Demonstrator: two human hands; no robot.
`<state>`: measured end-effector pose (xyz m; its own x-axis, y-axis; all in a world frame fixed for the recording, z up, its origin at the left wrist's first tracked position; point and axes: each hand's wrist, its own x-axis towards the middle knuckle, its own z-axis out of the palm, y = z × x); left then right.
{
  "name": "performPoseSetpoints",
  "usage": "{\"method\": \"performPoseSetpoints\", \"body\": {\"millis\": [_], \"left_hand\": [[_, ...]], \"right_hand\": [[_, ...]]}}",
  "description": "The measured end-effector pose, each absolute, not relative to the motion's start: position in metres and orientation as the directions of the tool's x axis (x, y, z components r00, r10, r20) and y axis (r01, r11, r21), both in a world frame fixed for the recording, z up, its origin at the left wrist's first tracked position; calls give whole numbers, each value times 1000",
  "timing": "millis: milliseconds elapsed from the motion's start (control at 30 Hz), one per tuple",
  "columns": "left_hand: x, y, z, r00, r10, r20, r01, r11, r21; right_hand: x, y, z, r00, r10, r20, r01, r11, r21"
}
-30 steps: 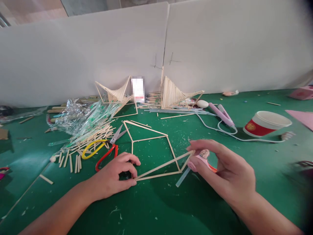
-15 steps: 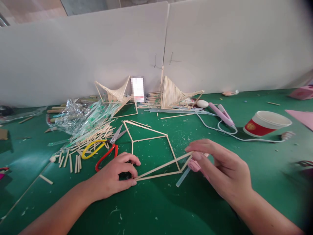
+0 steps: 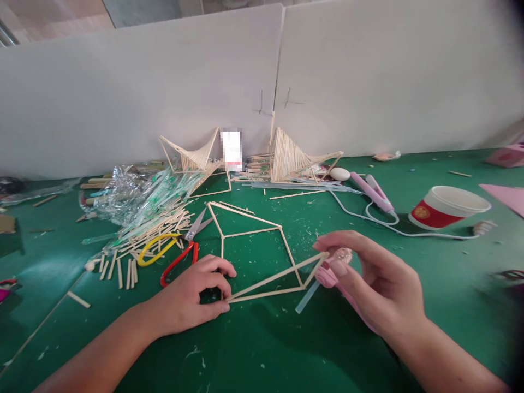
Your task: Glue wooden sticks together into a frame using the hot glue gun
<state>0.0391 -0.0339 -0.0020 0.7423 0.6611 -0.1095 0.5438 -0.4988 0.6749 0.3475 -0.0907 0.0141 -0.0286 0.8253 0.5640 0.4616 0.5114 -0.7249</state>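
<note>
A frame of thin wooden sticks [image 3: 251,232] stands on the green table in front of me. My left hand [image 3: 196,289] pinches its near left corner, thumb and fingers closed there, partly hiding the joint. Two sticks meet in a raised corner at the right, beside my right hand [image 3: 376,284], whose thumb and forefinger are parted around the tip. Under that hand lies a pink tool, probably a glue gun [image 3: 327,277], with a translucent glue stick [image 3: 307,297] jutting out; my hand hides part of it. Scissors [image 3: 190,240] with yellow and red handles lie open beyond my left hand.
Loose sticks [image 3: 131,273] and crinkled clear plastic wrap [image 3: 118,191] pile up at the left. Two finished-looking stick models [image 3: 289,158] lean near the grey partition [image 3: 164,82]. At right are a corded pink device [image 3: 370,191] and a paper cup [image 3: 448,207].
My right thumb and forefinger have parted from the raised stick corner they were pinching. My left hand and the frame stay nearly still.
</note>
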Motion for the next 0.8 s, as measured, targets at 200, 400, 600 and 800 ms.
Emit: {"method": "performPoseSetpoints", "body": {"millis": [200,400,600,800], "left_hand": [[39,-34,-2,749,657,-90,534,-517,668],[38,-36,-2,752,655,-78,534,-535,655],[41,-36,1,753,652,-82,538,-540,648],[42,-36,3,751,654,-87,546,-542,639]], "right_hand": [[348,-90,16,-39,796,605,486,544,-684],[348,-91,16,-8,794,607,504,528,-684],[348,-95,22,-21,712,702,548,596,-587],[347,-95,28,-123,677,726,573,646,-504]]}}
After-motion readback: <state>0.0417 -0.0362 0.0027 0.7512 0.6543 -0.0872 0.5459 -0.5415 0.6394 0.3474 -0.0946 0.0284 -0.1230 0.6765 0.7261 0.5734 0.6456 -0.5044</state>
